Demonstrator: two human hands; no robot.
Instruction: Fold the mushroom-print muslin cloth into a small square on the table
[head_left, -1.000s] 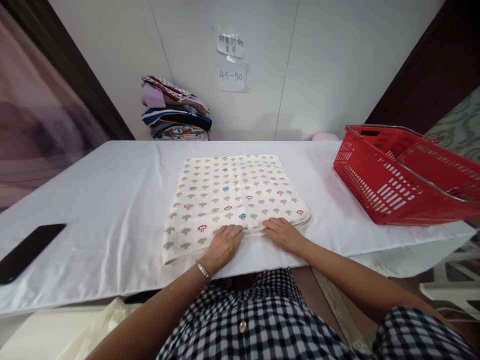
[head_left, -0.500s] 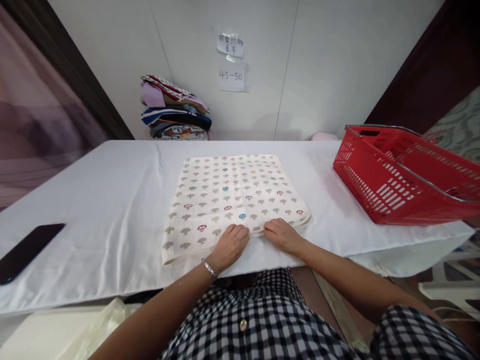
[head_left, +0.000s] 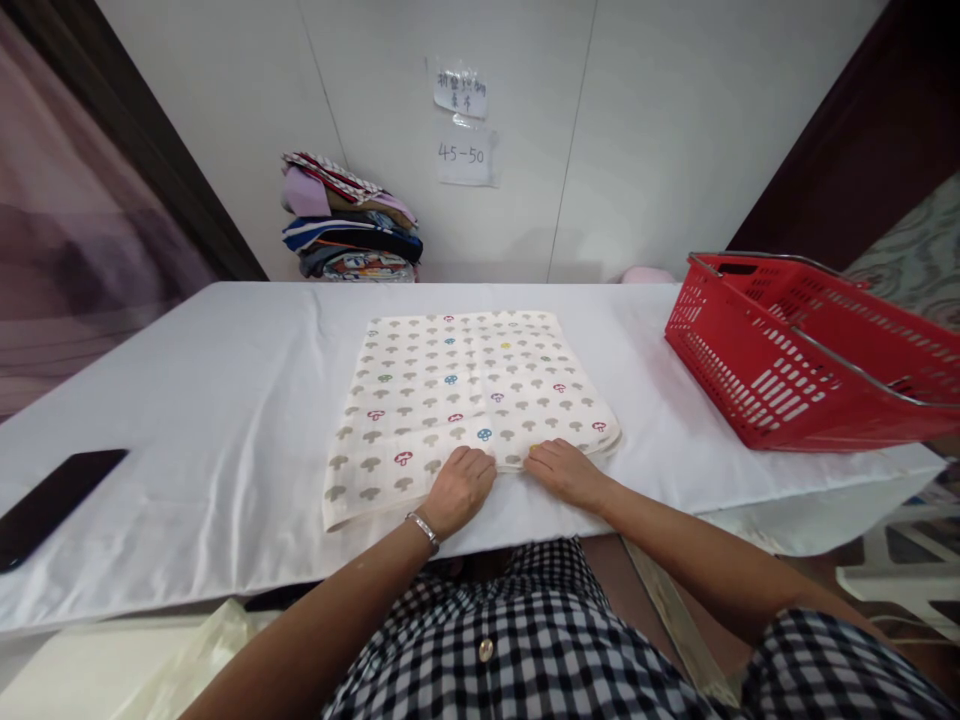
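Observation:
A cream cloth (head_left: 469,385) printed with small mushrooms lies folded and flat in front of me, its layers showing along the near edge and at the right corner. My left hand (head_left: 463,488) grips that near edge left of its middle, fingers curled together on top and thumb hidden. Just to the right, my right hand (head_left: 567,472) holds the same edge with its fingers bent over the fabric. A short stretch of edge shows between the two hands. Faint creases run across the cloth.
White sheeting covers the table (head_left: 247,400). At the right stands a red shopping basket (head_left: 787,370) with metal handles. A black phone (head_left: 56,500) lies at the left edge. Folded fabrics (head_left: 352,220) are stacked against the wall behind, left of two paper signs (head_left: 465,152).
Both hands keep their hold on the near edge, with only a very slight shift to the left. The cloth lies as before.

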